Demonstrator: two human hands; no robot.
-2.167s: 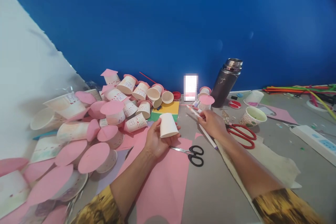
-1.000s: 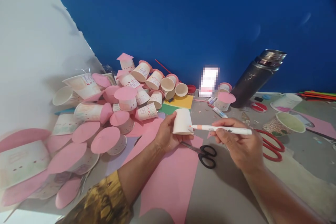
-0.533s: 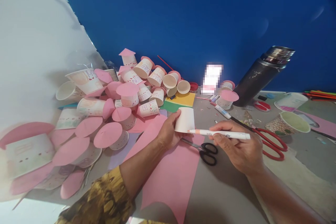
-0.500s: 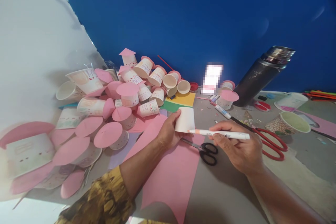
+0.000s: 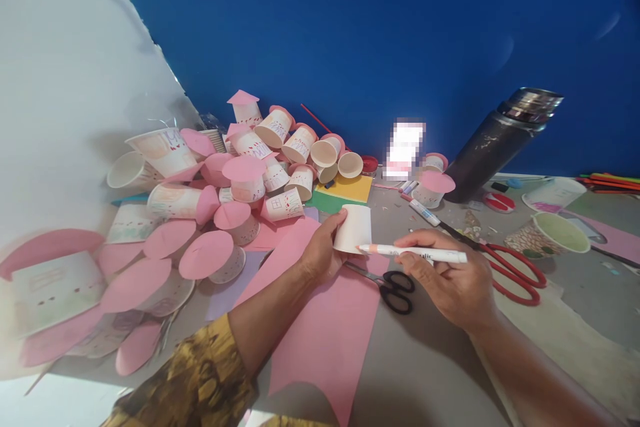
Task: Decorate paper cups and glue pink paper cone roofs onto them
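The white cup [image 5: 352, 227] is in the head view, the only one, near the middle and just above the pink sheet [image 5: 325, 327]. It is held mouth down, its narrow end up and its long axis close to upright. The left hand [image 5: 320, 255] is the nearer of the two, for it has the cup in its grip: the thumb lies along the left side, the other fingers go behind and under, and most of them are hidden.

The right hand [image 5: 453, 280] has thumb and fingers clamped around a white marker [image 5: 440, 254]. From those fingers the cup lies straight across to the left. The marker's long axis runs nearly level, crosswise to that of the cup, and its orange tip points at the lower part of the cup's side, close to the rim. The tip is at the surface or just off it (I cannot tell which from this angle, and no mark shows beside it).

Below the cup, black-handled scissors [image 5: 397, 292] lie partly over the pink sheet, with their blades toward the left hand. Red-handled scissors [image 5: 520, 272] lie beyond the right hand. Off to the left is a heap of decorated cups [image 5: 284, 205], many with pink tops.
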